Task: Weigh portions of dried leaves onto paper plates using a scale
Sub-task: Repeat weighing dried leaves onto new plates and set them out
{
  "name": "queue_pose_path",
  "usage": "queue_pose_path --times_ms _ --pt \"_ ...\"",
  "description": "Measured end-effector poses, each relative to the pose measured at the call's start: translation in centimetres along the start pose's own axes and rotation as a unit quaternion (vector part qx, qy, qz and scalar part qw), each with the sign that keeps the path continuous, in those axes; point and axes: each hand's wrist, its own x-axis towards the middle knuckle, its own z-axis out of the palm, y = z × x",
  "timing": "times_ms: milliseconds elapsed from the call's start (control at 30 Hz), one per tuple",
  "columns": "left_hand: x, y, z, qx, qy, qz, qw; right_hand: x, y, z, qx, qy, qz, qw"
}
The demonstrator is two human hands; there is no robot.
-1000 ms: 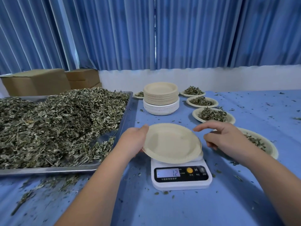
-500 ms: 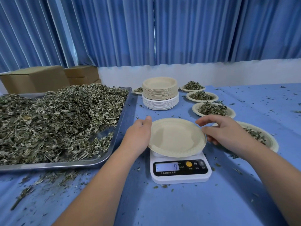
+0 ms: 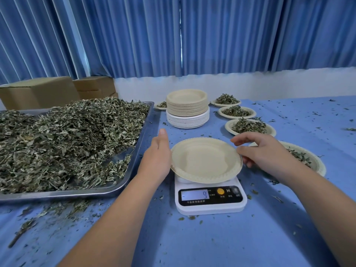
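Empty paper plate (image 3: pixel 206 159) on white scale (image 3: pixel 211 199), centre of blue table (image 3: pixel 250 237), overhanging platform on all sides. Scale display reading 9. Left hand (image 3: pixel 159 157) flat and open, fingers straight, palm edge against plate's left rim, not gripping. Right hand (image 3: pixel 264 151) at plate's right rim, fingers loosely curled, fingertips (image 3: pixel 240 151) touching or just above rim; actual pinch hard to confirm from this angle, probably none. Hands apart, plate between them.

Metal tray (image 3: pixel 134 170) left of scale, heaped with dried leaves (image 3: pixel 63 139), bare metal showing at near right corner. Loose leaf bits scattered on table in front of tray and around scale.

Stack of plates (image 3: pixel 187 108) behind scale, tan plates on top of white ones. Filled plates of leaves in a row running back on the right: far plate (image 3: pixel 226 100), next plate (image 3: pixel 237 111), third plate (image 3: pixel 249 127). Nearest filled plate (image 3: pixel 308 160) just beside right hand, partly hidden behind it. One more small plate of leaves (image 3: pixel 160 105) left of stack, mostly hidden.

Cardboard boxes (image 3: pixel 40 91) behind tray at left. Blue curtains (image 3: pixel 173 35) across back, white wall strip below.
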Motion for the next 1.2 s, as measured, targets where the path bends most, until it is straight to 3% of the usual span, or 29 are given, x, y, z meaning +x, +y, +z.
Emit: queue_pose_path --times_ms 667,833,933,1033,1133,1200 --pt "-0.3 0.2 0.6 -0.007 -0.006 0.013 1.000 0.5 0.8 0.4 -0.014 0.030 -0.016 0.999" --pt "-0.5 1.9 -1.6 0.032 0.113 0.123 0.985 0.9 0.6 0.5 -0.099 0.156 -0.091 0.979" --pt "-0.1 2.4 -4.6 0.084 0.179 0.131 0.971 1.5 -0.1 1.0 -0.090 0.189 -0.123 0.970" --pt "0.2 0.8 -8.5 0.175 0.210 0.071 0.959 2.7 -0.6 1.6 -0.102 0.164 -0.126 0.973" --pt "1.1 -1.6 -11.9 0.346 0.124 -0.070 0.927 3.1 -0.2 1.9 -0.061 0.181 -0.117 0.975" --pt "1.8 -2.9 -13.3 0.381 0.050 -0.140 0.912 3.0 0.5 2.0 -0.052 0.177 -0.111 0.977"
